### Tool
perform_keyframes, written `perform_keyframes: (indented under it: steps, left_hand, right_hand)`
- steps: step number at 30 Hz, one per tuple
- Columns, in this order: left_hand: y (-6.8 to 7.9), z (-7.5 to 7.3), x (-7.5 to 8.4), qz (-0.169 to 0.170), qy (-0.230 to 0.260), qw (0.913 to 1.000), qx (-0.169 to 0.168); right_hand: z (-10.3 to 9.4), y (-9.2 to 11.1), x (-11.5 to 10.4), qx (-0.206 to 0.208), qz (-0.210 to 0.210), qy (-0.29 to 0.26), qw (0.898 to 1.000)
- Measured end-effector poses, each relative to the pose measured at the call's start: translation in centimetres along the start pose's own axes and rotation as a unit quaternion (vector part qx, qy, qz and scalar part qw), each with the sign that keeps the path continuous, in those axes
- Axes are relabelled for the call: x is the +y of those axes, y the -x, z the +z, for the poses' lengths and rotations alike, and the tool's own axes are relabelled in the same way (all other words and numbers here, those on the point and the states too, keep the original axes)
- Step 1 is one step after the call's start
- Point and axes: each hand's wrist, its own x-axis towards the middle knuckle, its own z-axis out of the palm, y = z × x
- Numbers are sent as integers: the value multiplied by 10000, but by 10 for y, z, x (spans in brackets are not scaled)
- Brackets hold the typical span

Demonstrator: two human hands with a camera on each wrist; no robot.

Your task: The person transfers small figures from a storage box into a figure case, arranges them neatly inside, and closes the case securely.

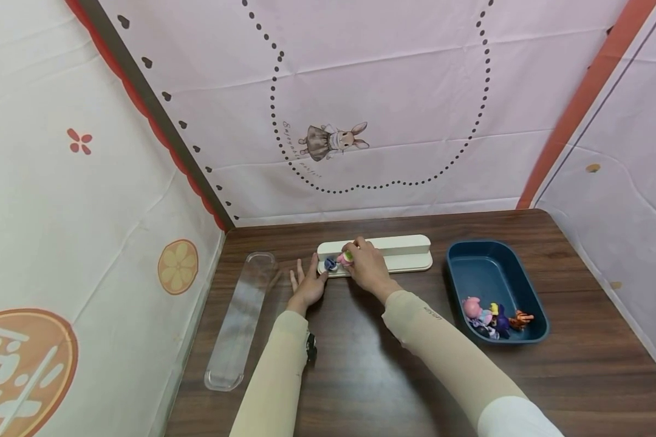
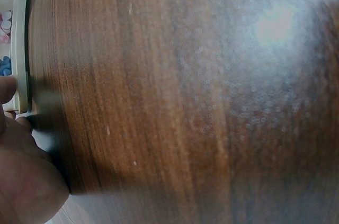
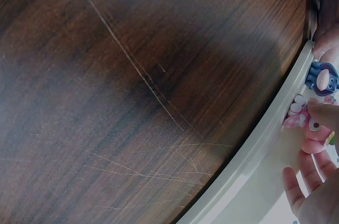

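Observation:
A white two-step display stand (image 1: 407, 263) lies along the back of the table. On its lower step at the left end is a small blue figurine (image 3: 321, 78). Beside that, my right hand (image 1: 369, 265) pinches a pink figurine (image 3: 313, 138) with a bit of green on it, low over the step; its other fingers are spread. My left hand (image 1: 308, 287) rests against the stand's left end, thumb at the front corner, fingers straight and splayed. Only part of the left hand shows in the left wrist view, with the thumb over the stand's rim.
A long clear plastic cover (image 1: 239, 325) lies to the left on the wooden table (image 1: 350, 370). On the right stands a dark blue bin (image 1: 478, 267) with several small figurines (image 1: 497, 318) at its near end. Printed cloth (image 1: 415, 121) hangs behind the table and at both sides.

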Motion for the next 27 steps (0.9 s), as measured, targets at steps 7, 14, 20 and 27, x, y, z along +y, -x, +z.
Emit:
perform_keyframes:
  steps: [7, 14, 20, 27]
  left_hand:
    - [4, -1, 3, 9, 20, 10000, -40]
    - [0, 0, 1, -83, -282, 9995, -87]
    - [-5, 3, -5, -36, -71, 10000, -49]
    - [2, 2, -1, 19, -27, 10000, -32]
  right_hand:
    - [-2, 1, 0, -81, 21, -76, 9999]
    - [-5, 1, 3, -207, 69, -82, 9997]
    - [-13, 3, 10, -210, 39, -90, 9997]
    - [-31, 8, 17, -272, -10, -90, 9996]
